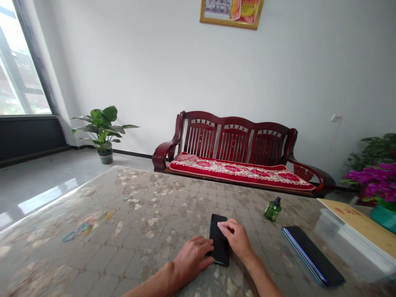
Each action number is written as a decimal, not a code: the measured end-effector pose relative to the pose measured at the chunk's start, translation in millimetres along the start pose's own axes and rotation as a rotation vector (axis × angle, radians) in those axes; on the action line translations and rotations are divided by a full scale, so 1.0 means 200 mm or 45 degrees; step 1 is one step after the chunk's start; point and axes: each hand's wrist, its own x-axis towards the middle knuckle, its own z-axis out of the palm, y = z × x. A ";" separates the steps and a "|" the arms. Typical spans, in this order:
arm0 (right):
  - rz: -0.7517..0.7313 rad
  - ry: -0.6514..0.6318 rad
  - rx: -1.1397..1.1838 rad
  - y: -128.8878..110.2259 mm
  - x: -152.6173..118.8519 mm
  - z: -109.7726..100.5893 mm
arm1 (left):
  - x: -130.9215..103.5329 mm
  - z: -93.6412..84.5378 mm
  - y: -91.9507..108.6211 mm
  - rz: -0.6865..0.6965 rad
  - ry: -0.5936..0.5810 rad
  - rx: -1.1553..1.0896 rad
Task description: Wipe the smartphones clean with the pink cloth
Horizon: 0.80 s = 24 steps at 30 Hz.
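A black smartphone (220,252) lies flat on the patterned tablecloth (139,247), its long side pointing away from me. My left hand (193,255) rests palm down at the phone's left edge, fingers stretched and thumb apart, fingertips touching that edge. Over the upper right of the phone, my right hand (236,237) is closed in a pinch. A small pale pink piece (220,225) shows between its thumb and fingertips; its kind is too small to make out. I cannot tell whether the piece touches the screen.
Right of my hands stand a green bottle with a black cap (272,209), a dark flat stack with blue edges (312,255) and a clear plastic box (343,239). Several coloured rubber bands (83,228) lie at left. Beyond the table is a wooden bench (235,140).
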 end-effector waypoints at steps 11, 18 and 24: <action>0.356 0.343 0.544 0.09 -0.01 -0.03 | 0.25 -0.18 0.02 0.117 -0.356 0.392; 0.445 0.459 0.632 0.11 0.01 -0.03 | 0.47 -0.13 -0.05 0.436 -0.436 0.631; 0.465 0.461 0.674 0.11 0.01 -0.04 | 0.56 -0.16 -0.05 0.319 -0.549 0.642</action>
